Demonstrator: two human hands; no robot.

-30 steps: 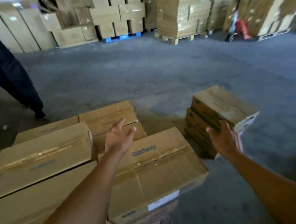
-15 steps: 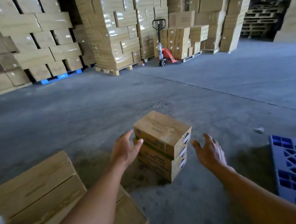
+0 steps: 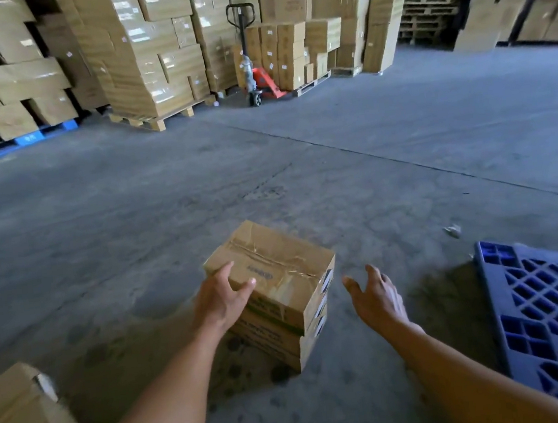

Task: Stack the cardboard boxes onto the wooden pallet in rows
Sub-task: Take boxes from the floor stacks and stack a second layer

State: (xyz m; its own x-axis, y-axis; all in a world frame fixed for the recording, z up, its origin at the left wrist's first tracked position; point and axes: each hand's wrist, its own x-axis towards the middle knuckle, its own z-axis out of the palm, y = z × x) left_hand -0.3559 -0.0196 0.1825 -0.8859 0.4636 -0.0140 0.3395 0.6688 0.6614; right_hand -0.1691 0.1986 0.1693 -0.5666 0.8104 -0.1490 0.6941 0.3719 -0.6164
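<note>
1. Lower centre of frame: small stack of cardboard boxes [image 3: 278, 314] on the concrete floor [image 3: 370, 174], three high as far as I can count. The top box [image 3: 277, 270] is taped across its lid and the tape is wrinkled.
2. Left hand [image 3: 221, 300]: open, fingers spread over the near-left corner of the top box, thumb on the lid. Touching, not yet clamped.
3. Right hand [image 3: 376, 296]: open, fingers splayed, near the stack's right end but clear of it.
4. Step in hand, by my reading: take-up of the top box. To do it well, bring the right hand onto the labelled end opposite the left, press in from both sides, and lift straight up so the lower boxes stay put.
5. Writing: blue print on the lid, blurred, unreadable. White labels on the end faces, too small to read.
6. Outward: blue plastic pallet [image 3: 557, 313] lower right; more cartons [image 3: 17, 421] lower left; orange pallet jack [image 3: 259, 82] upper centre; loaded wooden pallet [image 3: 157, 119] upper left. Which pallet is the target, I cannot tell.
</note>
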